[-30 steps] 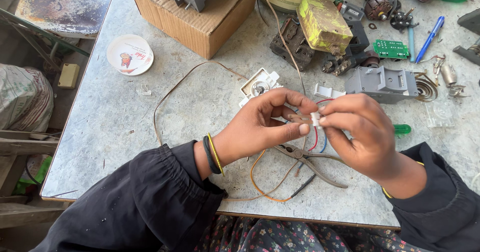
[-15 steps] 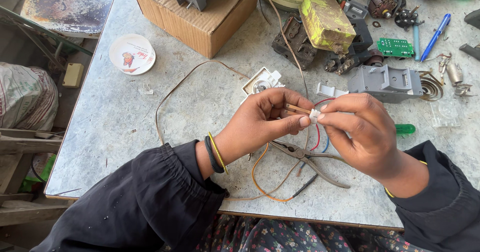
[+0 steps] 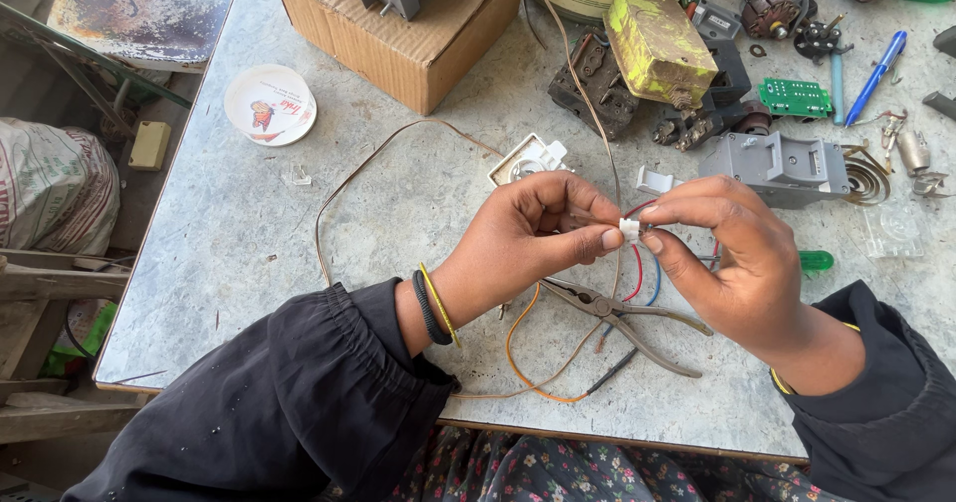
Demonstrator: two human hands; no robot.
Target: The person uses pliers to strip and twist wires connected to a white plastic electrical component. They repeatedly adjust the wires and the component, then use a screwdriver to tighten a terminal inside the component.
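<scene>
A small white plastic connector [image 3: 629, 229] is pinched between the fingertips of my left hand [image 3: 533, 238] and my right hand [image 3: 727, 263], held just above the grey metal tabletop [image 3: 249, 263]. Thin red, blue and orange wires [image 3: 635, 285] hang from the connector down to the table. Metal pliers [image 3: 622, 318] lie directly below my hands. My left wrist wears a black band and a yellow one.
A cardboard box [image 3: 398, 34] stands at the back, a white round lid [image 3: 270, 104] to its left. A yellow-stained block [image 3: 657, 44], a grey plastic housing [image 3: 777, 166], a green circuit board [image 3: 795, 97], a blue pen [image 3: 876, 76] and small parts crowd the back right. A long brown wire [image 3: 349, 178] loops across the middle.
Both hands have stayed together on the connector, shifting slightly upward in view. The fingers have adjusted their pinch a little.
</scene>
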